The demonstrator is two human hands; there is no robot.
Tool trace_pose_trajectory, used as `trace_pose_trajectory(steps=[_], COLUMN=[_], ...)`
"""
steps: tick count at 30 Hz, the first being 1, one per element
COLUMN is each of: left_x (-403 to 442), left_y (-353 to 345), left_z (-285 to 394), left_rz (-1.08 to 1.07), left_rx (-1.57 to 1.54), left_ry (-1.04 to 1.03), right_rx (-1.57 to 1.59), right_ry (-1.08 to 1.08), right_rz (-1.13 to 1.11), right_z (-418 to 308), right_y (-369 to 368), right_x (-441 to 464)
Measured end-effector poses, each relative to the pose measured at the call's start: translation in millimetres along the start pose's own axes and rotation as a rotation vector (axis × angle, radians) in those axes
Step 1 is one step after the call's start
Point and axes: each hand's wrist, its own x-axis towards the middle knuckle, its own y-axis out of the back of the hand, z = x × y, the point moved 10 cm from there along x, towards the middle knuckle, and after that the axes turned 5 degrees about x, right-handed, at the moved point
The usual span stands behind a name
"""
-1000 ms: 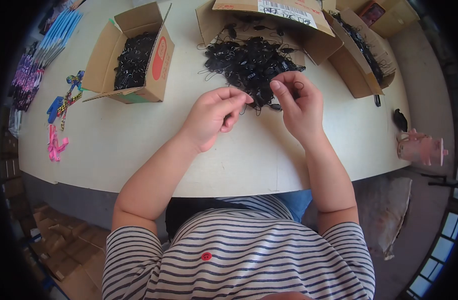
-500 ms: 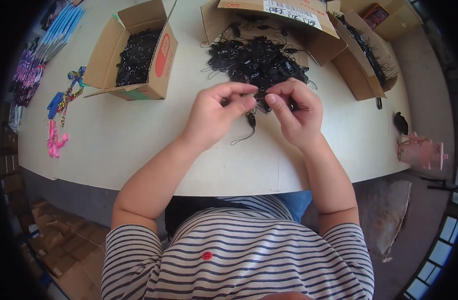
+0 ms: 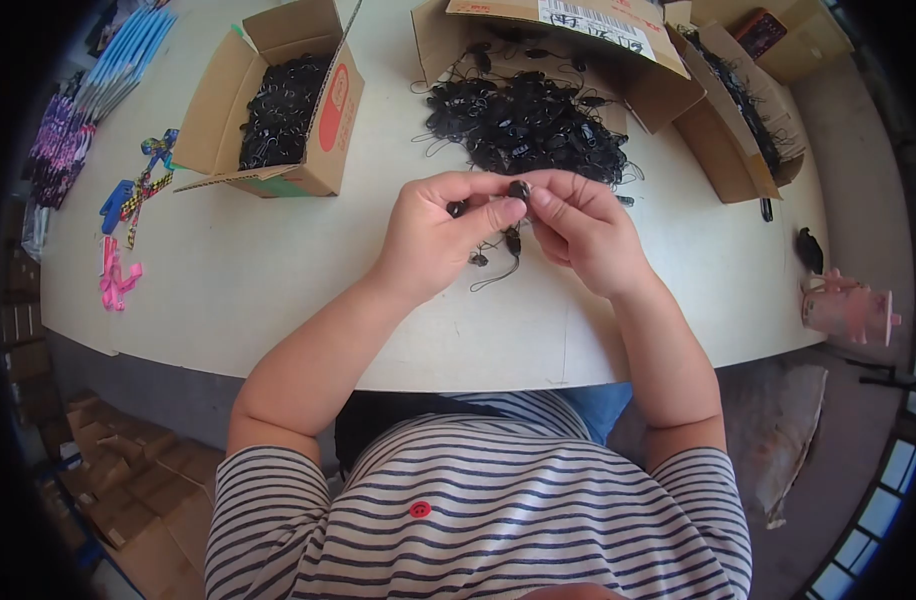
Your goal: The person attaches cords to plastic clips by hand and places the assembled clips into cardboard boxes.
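Note:
My left hand and my right hand meet above the table, thumbs and forefingers pinched together. Between the fingertips shows a small black clip piece, held by both. Something dark and shiny peeks out from the curled fingers of the left hand; its kind is hidden. Just below the fingers is a black strap clip with a thin cord loop; whether it hangs or lies on the table I cannot tell. Behind the hands spreads a pile of black strap clips with cord loops.
An open carton of black metal-looking hooks stands left of the pile. A tipped carton is behind it, and another box stands right. Colourful lanyards lie at left, a pink cup at the right edge.
My fingertips have closed in on each other, and the small black piece now shows between them. The right-hand fingers have curled in. The whole view has shifted slightly.

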Motion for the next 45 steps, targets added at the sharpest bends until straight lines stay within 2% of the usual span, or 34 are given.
trace_pose_trajectory(steps=[2, 6, 12, 15, 20, 23, 26, 33, 36, 39, 43, 45], left_x=[3, 4, 0, 0, -4, -6, -4, 2, 1, 1, 2, 2], left_y=[5, 5, 0, -2, -10, -16, -19, -7, -7, -8, -10, -9], left_z=[1, -8, -20, -28, -33, -31, -30, -25, -27, -27, -24, -22], left_rz=[0.045, 0.049, -0.029, -0.068, -0.087, -0.115, -0.193, -0.086, -0.081, -0.097, -0.092, -0.086], left_rx=[-0.008, -0.064, -0.200, -0.230, -0.246, -0.306, -0.209, -0.065, -0.071, -0.020, 0.135, 0.171], left_ry=[-0.044, 0.064, 0.243, 0.317, 0.434, 0.414, 0.365, 0.283, 0.294, 0.280, 0.176, 0.141], right_rx=[-0.050, -0.152, -0.223, -0.187, -0.081, -0.082, -0.112, -0.215, -0.222, -0.073, -0.479, -0.703], right_ry=[-0.060, -0.042, -0.071, -0.033, -0.007, -0.018, 0.001, 0.127, 0.251, 0.430, 0.540, 0.445], right_rz=[-0.043, -0.108, -0.044, 0.065, 0.043, 0.037, 0.050, 0.186, 0.328, 0.427, 0.303, 0.277], right_z=[3, 6, 5, -6, -10, -8, -10, -23, -34, -48, -49, -44], right_y=[-4, -8, 4, 11, 12, 11, 12, 23, 38, 49, 16, 5], right_x=[0, 1, 0, -1, -1, 0, 0, -1, -8, -16, -16, -16])
